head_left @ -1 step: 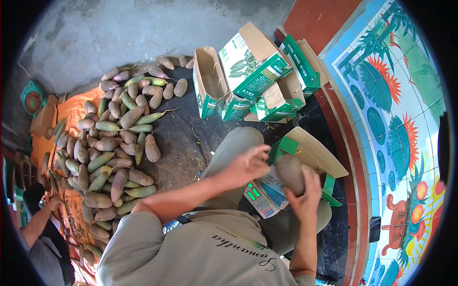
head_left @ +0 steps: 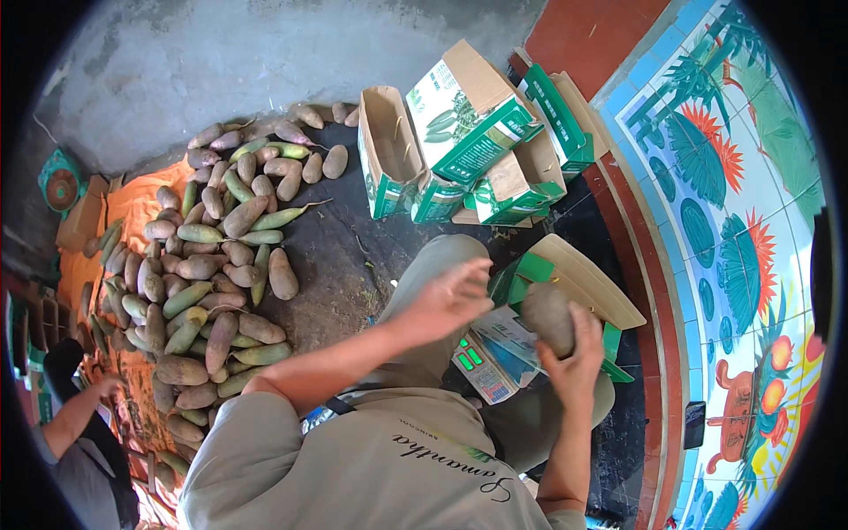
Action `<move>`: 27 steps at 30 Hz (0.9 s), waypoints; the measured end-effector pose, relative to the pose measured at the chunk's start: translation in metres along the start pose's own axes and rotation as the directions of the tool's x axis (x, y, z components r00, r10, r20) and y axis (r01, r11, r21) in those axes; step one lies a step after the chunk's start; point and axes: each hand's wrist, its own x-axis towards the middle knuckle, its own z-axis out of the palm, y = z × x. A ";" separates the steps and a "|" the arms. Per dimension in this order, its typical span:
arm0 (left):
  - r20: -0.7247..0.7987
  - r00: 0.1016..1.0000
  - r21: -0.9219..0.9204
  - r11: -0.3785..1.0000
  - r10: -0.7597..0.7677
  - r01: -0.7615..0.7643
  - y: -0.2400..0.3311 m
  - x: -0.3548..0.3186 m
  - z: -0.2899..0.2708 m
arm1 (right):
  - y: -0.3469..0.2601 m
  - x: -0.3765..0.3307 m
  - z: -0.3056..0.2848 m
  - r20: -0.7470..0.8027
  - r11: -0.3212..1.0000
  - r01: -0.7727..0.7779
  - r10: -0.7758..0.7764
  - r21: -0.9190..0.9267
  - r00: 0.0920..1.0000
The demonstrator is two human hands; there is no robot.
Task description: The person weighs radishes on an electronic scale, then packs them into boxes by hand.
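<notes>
My right hand [head_left: 574,358] is closed round a thick brown radish [head_left: 548,316], gripping it from its right side. It holds the radish over an open green and white carton [head_left: 590,287] with a tan inner flap. Just left of the carton my left hand [head_left: 450,300] hovers over my knee, fingers apart and holding nothing. Below the radish lie printed leaflets [head_left: 503,340], partly covered by it. A digital scale [head_left: 481,375] with a green-lit display shows beside the leaflets. How the carton rests on the scale is hard to make out.
A large heap of brown and green radishes [head_left: 203,291] covers an orange sheet [head_left: 137,199] on the left. Several open cartons [head_left: 468,124] stand ahead. A tiled wall [head_left: 707,230] with a painted mural runs along the right. Another person's arm [head_left: 71,415] reaches in at lower left.
The radish in my right hand has shifted slightly to the right and up. My left hand has drawn a little left, away from it. More of the leaflets shows.
</notes>
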 end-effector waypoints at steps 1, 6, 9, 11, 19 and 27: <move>-0.058 0.995 0.060 0.995 0.087 -0.084 -0.010 0.002 -0.016 | 0.010 0.004 -0.004 -0.032 0.999 -0.046 0.045 -0.016 0.998; -0.431 0.897 0.420 0.902 0.103 0.098 -0.066 -0.022 -0.122 | 0.084 0.005 -0.013 -0.058 0.962 -0.253 0.248 -0.106 0.967; -0.536 0.831 0.668 0.678 0.151 0.308 -0.128 -0.075 -0.194 | 0.134 -0.004 -0.006 -0.023 0.912 -0.344 0.348 -0.223 0.937; -0.667 0.741 0.587 0.554 -0.083 0.590 -0.172 -0.123 -0.230 | 0.160 -0.008 0.002 0.136 0.799 -0.560 0.593 -0.219 0.794; -0.925 0.227 0.298 -0.210 -0.306 0.931 -0.233 -0.278 -0.273 | 0.201 -0.001 0.024 0.185 0.843 -0.528 0.538 -0.104 0.823; -0.696 0.166 0.480 -0.280 -0.699 0.831 -0.249 -0.318 -0.246 | 0.166 -0.009 0.027 -0.034 0.889 -0.443 0.442 -0.113 0.896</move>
